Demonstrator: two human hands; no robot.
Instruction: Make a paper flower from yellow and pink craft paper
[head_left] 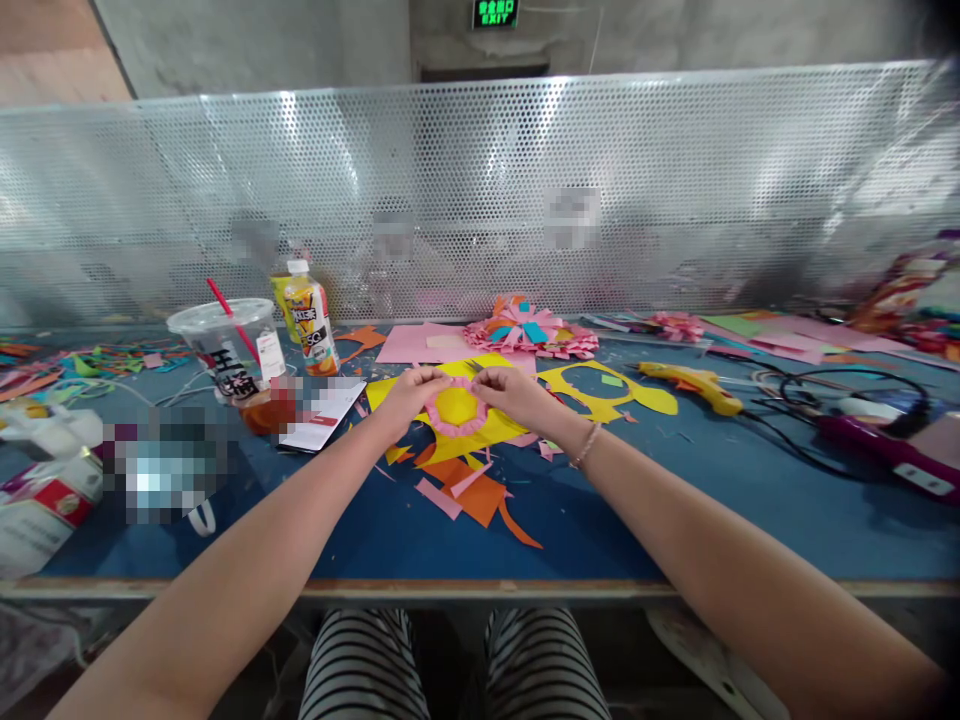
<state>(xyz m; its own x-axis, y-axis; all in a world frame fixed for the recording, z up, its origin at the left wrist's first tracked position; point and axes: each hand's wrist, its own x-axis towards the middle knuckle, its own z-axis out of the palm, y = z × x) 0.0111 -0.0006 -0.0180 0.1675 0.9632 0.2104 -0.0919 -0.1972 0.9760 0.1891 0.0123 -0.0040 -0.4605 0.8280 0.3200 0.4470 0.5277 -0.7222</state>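
Observation:
Between my two hands is a pink ruffled paper ring [456, 430], with yellow showing through its middle. My left hand [411, 393] pinches the ring's upper left edge. At the upper right edge, the fingers of my right hand [511, 393] are closed on the same ring. Beneath it lies a yellow sheet [495, 436] with cut edges. Orange paper scraps [480, 497] and pink strips [439, 498] are scattered just in front of the ring. Another yellow sheet with a round hole cut out [596, 408] rests to the right of my right hand.
A lidded plastic cup [225, 345] with a red straw and a drink bottle [312, 325] stand at left. A pink paper flower [529, 330] lies at the back. To the right are a yellow glue gun [694, 388], cables and a purple-handled tool [885, 455]. A perforated metal screen [480, 150] borders the table.

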